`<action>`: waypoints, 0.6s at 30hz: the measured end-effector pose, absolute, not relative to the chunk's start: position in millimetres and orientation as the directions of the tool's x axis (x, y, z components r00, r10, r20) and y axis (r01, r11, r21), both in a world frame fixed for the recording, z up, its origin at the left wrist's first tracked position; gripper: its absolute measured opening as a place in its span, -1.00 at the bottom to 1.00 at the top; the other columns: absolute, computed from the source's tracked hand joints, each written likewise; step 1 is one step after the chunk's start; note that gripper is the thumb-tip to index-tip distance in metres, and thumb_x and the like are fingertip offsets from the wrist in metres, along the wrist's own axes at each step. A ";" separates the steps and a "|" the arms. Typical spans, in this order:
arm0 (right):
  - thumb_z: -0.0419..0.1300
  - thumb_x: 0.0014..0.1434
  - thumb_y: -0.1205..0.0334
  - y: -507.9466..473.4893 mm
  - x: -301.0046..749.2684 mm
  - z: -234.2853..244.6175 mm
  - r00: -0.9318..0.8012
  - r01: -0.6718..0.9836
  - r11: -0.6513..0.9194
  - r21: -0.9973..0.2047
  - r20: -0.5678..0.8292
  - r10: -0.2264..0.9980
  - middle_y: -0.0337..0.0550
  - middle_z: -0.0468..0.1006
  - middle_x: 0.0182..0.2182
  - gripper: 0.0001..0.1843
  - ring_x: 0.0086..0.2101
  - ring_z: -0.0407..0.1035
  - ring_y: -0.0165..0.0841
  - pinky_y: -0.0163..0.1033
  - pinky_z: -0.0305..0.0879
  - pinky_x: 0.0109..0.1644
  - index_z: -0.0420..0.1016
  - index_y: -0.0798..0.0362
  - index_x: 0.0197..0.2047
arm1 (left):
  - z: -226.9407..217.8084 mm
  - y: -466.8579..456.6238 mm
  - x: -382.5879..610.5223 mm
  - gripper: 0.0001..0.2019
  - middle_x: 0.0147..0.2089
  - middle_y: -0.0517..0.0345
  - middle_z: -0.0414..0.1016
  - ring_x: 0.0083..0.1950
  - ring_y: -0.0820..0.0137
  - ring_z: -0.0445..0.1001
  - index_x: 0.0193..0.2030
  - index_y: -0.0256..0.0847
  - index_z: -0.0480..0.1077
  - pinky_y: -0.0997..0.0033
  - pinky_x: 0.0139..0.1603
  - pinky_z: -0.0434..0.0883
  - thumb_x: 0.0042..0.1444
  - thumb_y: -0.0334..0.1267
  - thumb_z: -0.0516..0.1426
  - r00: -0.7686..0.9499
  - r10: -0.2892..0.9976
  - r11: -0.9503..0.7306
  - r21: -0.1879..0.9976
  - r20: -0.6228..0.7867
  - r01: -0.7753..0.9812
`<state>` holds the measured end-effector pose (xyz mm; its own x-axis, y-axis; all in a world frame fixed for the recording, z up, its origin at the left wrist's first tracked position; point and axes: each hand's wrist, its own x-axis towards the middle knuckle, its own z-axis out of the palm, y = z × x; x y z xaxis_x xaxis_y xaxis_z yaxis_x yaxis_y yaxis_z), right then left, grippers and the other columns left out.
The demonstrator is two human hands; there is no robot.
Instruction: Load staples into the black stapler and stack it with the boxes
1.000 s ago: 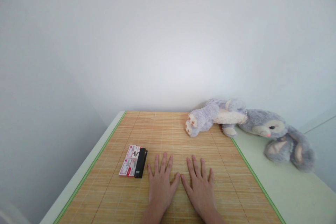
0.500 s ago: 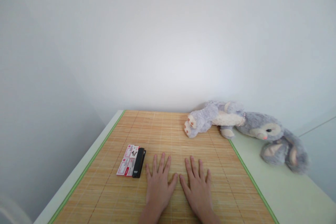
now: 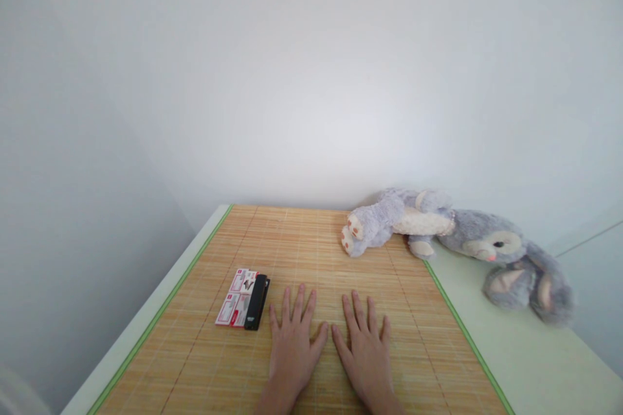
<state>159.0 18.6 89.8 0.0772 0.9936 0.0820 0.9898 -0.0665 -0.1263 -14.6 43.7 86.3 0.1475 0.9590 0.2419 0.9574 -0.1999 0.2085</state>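
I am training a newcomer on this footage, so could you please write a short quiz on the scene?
1. True or false: the left hand and the right hand both lie flat, palms down, on the woven bamboo mat.
2. Which hand is nearer the slim black bar beside the red-and-white cards? A left; B right.
3. What soft thing lies at the mat's far right corner?
Key: 1 true; 2 A; 3 the grey plush rabbit.

The bamboo mat is tan, striped with fine slats and edged in green. The bench is pale green. The plush rabbit is grey with cream belly and pink-padded paws. The black stapler lies against red-and-white staple boxes.
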 end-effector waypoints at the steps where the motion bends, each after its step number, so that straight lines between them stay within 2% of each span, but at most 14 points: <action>1: -0.17 0.41 -0.30 18.3 159.0 90.5 0.081 0.989 -0.070 -0.130 0.082 0.993 -0.26 -0.18 0.53 -0.24 0.49 -0.37 0.07 0.46 -0.42 0.44 -0.13 -0.22 0.55 | 86.4 43.8 -14.8 -0.30 0.60 0.23 -0.10 0.61 -0.06 -0.23 0.54 0.16 -0.07 -0.43 0.49 -0.25 0.31 0.01 0.06 0.149 0.960 -0.200 0.207 0.239 0.958; 12: -0.14 0.41 -0.24 18.5 161.0 92.6 0.087 0.988 -0.078 -0.136 0.066 0.994 -0.29 -0.18 0.53 -0.26 0.49 -0.36 0.03 0.39 -0.40 0.47 -0.13 -0.22 0.55 | 84.8 44.1 -14.7 -0.29 0.60 0.21 -0.09 0.61 -0.08 -0.22 0.54 0.18 -0.08 -0.43 0.49 -0.23 0.30 0.03 0.06 0.149 0.959 -0.202 0.212 0.239 0.956; 18: -0.10 0.40 -0.23 18.7 160.1 89.1 0.091 0.988 -0.082 -0.132 0.063 0.994 -0.25 -0.18 0.54 -0.25 0.49 -0.38 0.05 0.42 -0.45 0.46 -0.11 -0.21 0.55 | 86.5 44.0 -14.1 -0.30 0.60 0.22 -0.06 0.61 -0.06 -0.24 0.54 0.17 -0.06 -0.40 0.50 -0.24 0.31 0.05 0.06 0.139 0.961 -0.193 0.222 0.237 0.956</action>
